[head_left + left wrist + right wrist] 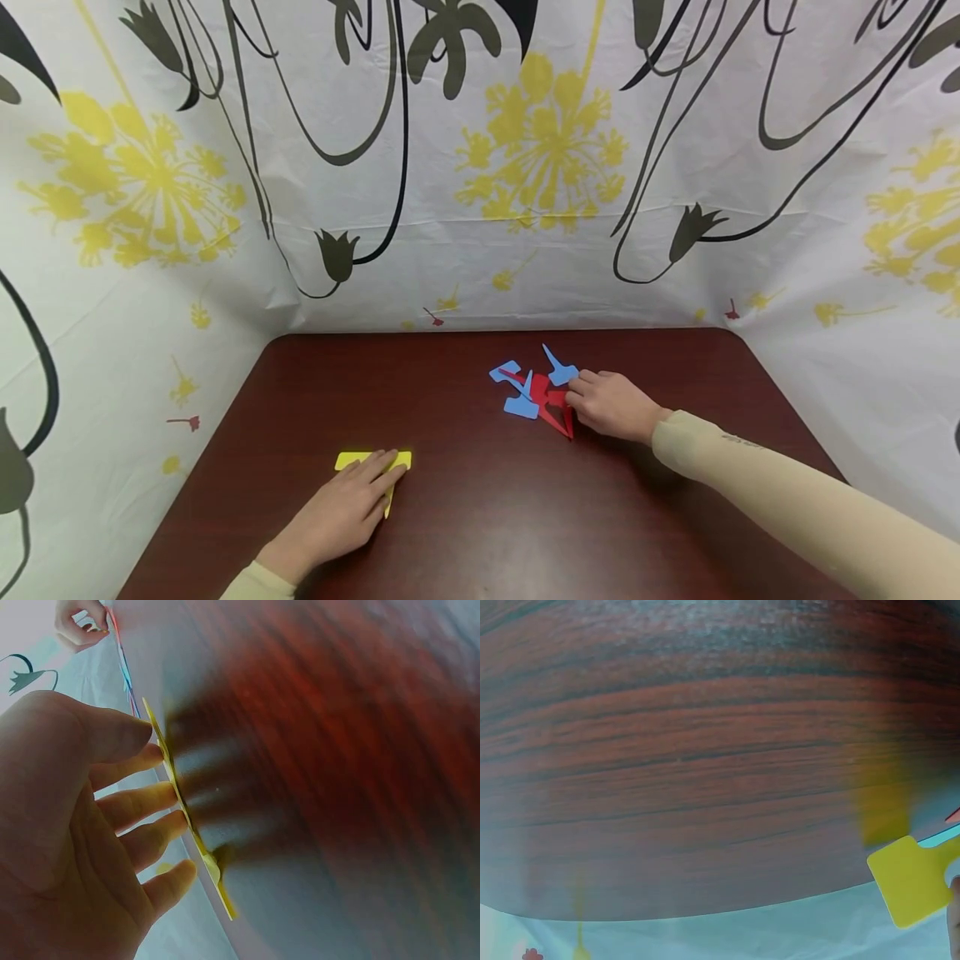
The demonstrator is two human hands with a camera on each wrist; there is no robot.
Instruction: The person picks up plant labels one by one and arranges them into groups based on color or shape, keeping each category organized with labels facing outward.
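Observation:
On the table to the left, my left hand (341, 517) rests its outstretched fingers on a flat yellow T-shaped piece (348, 460). Edge-on in the left wrist view, that yellow piece (176, 784) lies under the fingertips. My right hand (613, 406) is at the right side of a pile of flat pieces, its fingers curled. In the right wrist view it holds a broad-ended yellow piece (907, 885) by its narrow part; the head view hides this one. The pile has a red piece (557, 421) and several blue pieces (521, 407), some overlapping.
The dark brown table (450, 533) has a glossy top with rounded far corners. A white cloth (420, 192) printed with yellow and grey-green flowers hangs behind it and along both sides.

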